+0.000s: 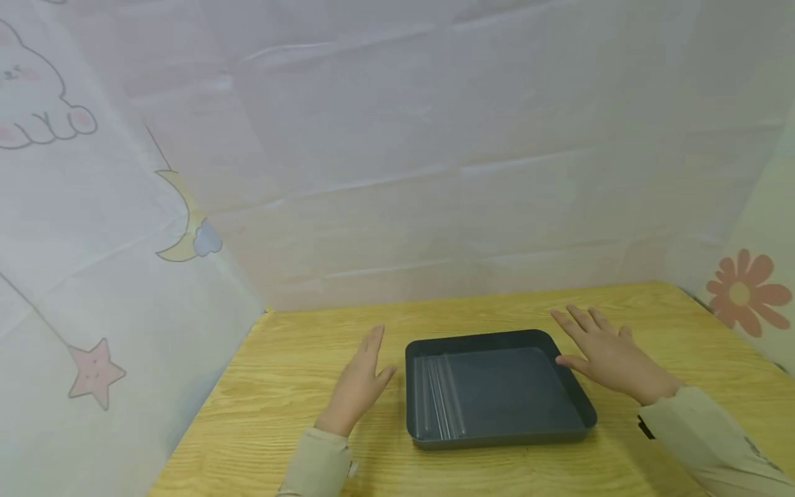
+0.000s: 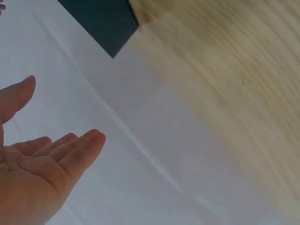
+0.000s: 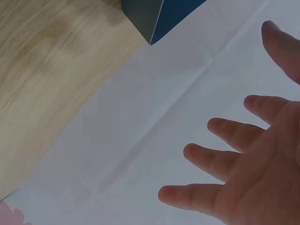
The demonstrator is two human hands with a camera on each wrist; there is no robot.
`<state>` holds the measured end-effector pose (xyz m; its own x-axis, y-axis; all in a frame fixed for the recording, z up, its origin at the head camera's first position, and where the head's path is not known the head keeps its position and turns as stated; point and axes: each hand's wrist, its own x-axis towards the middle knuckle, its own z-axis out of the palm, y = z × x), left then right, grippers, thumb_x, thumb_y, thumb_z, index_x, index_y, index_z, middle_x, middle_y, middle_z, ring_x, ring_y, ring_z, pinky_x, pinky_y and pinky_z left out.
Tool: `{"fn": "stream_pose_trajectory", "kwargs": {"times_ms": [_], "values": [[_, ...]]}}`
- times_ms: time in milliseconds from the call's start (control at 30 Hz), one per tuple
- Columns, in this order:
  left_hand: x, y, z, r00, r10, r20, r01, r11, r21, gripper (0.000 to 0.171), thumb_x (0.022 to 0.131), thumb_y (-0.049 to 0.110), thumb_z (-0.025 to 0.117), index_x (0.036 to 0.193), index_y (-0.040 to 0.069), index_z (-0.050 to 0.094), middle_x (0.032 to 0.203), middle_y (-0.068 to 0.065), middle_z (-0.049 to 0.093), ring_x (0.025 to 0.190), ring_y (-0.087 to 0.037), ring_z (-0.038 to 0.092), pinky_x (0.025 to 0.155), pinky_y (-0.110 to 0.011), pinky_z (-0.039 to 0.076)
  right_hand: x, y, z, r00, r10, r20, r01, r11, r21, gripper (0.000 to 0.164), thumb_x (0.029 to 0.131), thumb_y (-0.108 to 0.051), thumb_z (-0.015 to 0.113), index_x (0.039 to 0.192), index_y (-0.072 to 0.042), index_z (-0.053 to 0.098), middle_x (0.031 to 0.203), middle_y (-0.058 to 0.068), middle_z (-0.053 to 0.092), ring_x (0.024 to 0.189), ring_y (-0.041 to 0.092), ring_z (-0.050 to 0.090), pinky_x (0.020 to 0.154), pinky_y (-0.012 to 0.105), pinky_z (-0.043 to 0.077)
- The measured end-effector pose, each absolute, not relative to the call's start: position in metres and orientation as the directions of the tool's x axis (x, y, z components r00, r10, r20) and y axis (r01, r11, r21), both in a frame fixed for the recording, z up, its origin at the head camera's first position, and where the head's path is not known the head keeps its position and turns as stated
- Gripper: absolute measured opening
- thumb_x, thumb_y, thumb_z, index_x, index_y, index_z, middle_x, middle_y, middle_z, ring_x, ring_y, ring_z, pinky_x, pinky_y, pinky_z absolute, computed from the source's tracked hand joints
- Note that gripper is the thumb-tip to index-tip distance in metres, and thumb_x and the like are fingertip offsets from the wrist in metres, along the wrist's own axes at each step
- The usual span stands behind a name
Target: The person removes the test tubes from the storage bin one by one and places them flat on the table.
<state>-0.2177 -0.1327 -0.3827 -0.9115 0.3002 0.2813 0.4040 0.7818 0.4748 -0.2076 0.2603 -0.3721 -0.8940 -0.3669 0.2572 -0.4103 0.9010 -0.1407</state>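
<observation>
A dark grey rectangular tray (image 1: pixel 499 440) with low walls lies on the wooden table. Along its left side, several clear, shiny strips (image 1: pixel 442 397) run front to back; whether they are tubes or folds of plastic I cannot tell. My left hand (image 1: pixel 357 388) hovers left of the tray, fingers straight and thumb apart, holding nothing. On the other side my right hand (image 1: pixel 611 359) is held with its fingers spread, its thumb by the tray's right wall in the head view; contact cannot be made out. Both wrist views show bare palms, the left hand (image 2: pixel 51 173) and the right hand (image 3: pixel 253 159).
The wood-grain table (image 1: pixel 298 359) extends around the tray. A pale, creased sheet (image 1: pixel 435 172) hangs behind it, and printed sheets with a star (image 1: pixel 97 373) and a flower (image 1: pixel 748 293) stand at the left and right sides.
</observation>
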Motion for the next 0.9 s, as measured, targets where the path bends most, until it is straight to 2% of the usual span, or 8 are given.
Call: {"fn": "stream_pose_trajectory", "kwargs": {"times_ms": [133, 200, 267, 333, 467, 567, 700, 900], "values": [[-0.216, -0.131, -0.386, -0.954, 0.245, 0.172, 0.294, 0.655, 0.696, 0.069, 0.093, 0.005, 0.063, 0.151, -0.002, 0.026, 0.149, -0.026, 0.033, 0.128, -0.045, 0.043, 0.1, -0.054, 0.042, -0.206, 0.258, -0.372, -0.897, -0.349, 0.272, -0.397, 0.906, -0.148, 0.074, 0.092, -0.035, 0.066, 0.147, 0.002, 0.034, 0.145, 0.035, 0.032, 0.126, 0.062, 0.03, 0.083, 0.084, 0.024], [-0.215, -0.129, -0.388, -0.965, 0.226, 0.134, 0.246, 0.597, 0.764, 0.067, 0.091, 0.0, 0.064, 0.149, -0.005, 0.029, 0.145, -0.029, 0.038, 0.118, -0.045, 0.052, 0.091, -0.052, 0.049, -0.206, 0.256, -0.372, -0.893, -0.342, 0.291, -0.397, 0.905, -0.153, 0.072, 0.092, -0.034, 0.067, 0.145, 0.003, 0.037, 0.143, 0.035, 0.034, 0.124, 0.061, 0.034, 0.082, 0.082, 0.029], [-0.215, -0.128, -0.391, -0.973, 0.209, 0.1, 0.202, 0.554, 0.807, 0.065, 0.089, -0.004, 0.064, 0.146, -0.007, 0.033, 0.139, -0.031, 0.043, 0.103, -0.041, 0.061, 0.079, -0.045, 0.055, -0.206, 0.253, -0.371, -0.893, -0.333, 0.304, -0.399, 0.897, -0.189, 0.07, 0.092, -0.031, 0.068, 0.144, 0.005, 0.039, 0.141, 0.035, 0.036, 0.122, 0.059, 0.036, 0.084, 0.078, 0.032], [-0.215, -0.128, -0.393, -0.978, 0.194, 0.077, 0.17, 0.525, 0.834, 0.063, 0.088, -0.006, 0.065, 0.143, -0.008, 0.036, 0.131, -0.032, 0.049, 0.087, -0.034, 0.065, 0.067, -0.038, 0.056, -0.206, 0.248, -0.369, -0.894, -0.322, 0.31, -0.405, 0.877, -0.258, 0.067, 0.092, -0.028, 0.068, 0.143, 0.006, 0.04, 0.139, 0.036, 0.038, 0.121, 0.058, 0.038, 0.087, 0.074, 0.035], [-0.216, -0.129, -0.398, -0.984, 0.175, 0.023, 0.104, 0.471, 0.876, 0.059, 0.087, -0.007, 0.065, 0.14, -0.01, 0.04, 0.119, -0.029, 0.054, 0.067, -0.021, 0.064, 0.053, -0.032, 0.054, -0.205, 0.24, -0.367, -0.912, -0.286, 0.295, -0.391, 0.821, -0.416, 0.064, 0.093, -0.021, 0.067, 0.142, 0.01, 0.039, 0.136, 0.037, 0.042, 0.121, 0.055, 0.04, 0.092, 0.066, 0.038], [-0.217, -0.128, -0.4, -0.985, 0.172, -0.025, 0.051, 0.423, 0.905, 0.058, 0.087, -0.007, 0.065, 0.139, -0.012, 0.04, 0.116, -0.027, 0.054, 0.065, -0.017, 0.064, 0.055, -0.033, 0.055, -0.203, 0.235, -0.365, -0.929, -0.249, 0.275, -0.36, 0.778, -0.514, 0.062, 0.095, -0.018, 0.065, 0.142, 0.011, 0.037, 0.136, 0.036, 0.042, 0.118, 0.053, 0.044, 0.089, 0.062, 0.043], [-0.219, -0.129, -0.402, -0.98, 0.17, -0.103, -0.04, 0.34, 0.94, 0.056, 0.089, -0.005, 0.063, 0.139, -0.013, 0.038, 0.114, -0.026, 0.055, 0.069, -0.018, 0.065, 0.061, -0.035, 0.056, -0.202, 0.23, -0.363, -0.945, -0.209, 0.251, -0.322, 0.725, -0.609, 0.059, 0.096, -0.016, 0.063, 0.141, 0.012, 0.037, 0.131, 0.036, 0.046, 0.107, 0.05, 0.053, 0.078, 0.054, 0.051], [-0.222, -0.131, -0.406, -0.967, 0.183, -0.18, -0.136, 0.229, 0.964, 0.057, 0.09, -0.005, 0.062, 0.14, -0.014, 0.036, 0.121, -0.029, 0.054, 0.089, -0.029, 0.067, 0.074, -0.039, 0.057, -0.201, 0.226, -0.362, -0.969, -0.17, 0.177, -0.245, 0.61, -0.753, 0.055, 0.098, -0.015, 0.06, 0.141, 0.011, 0.038, 0.122, 0.032, 0.052, 0.1, 0.041, 0.058, 0.069, 0.044, 0.054]]}}
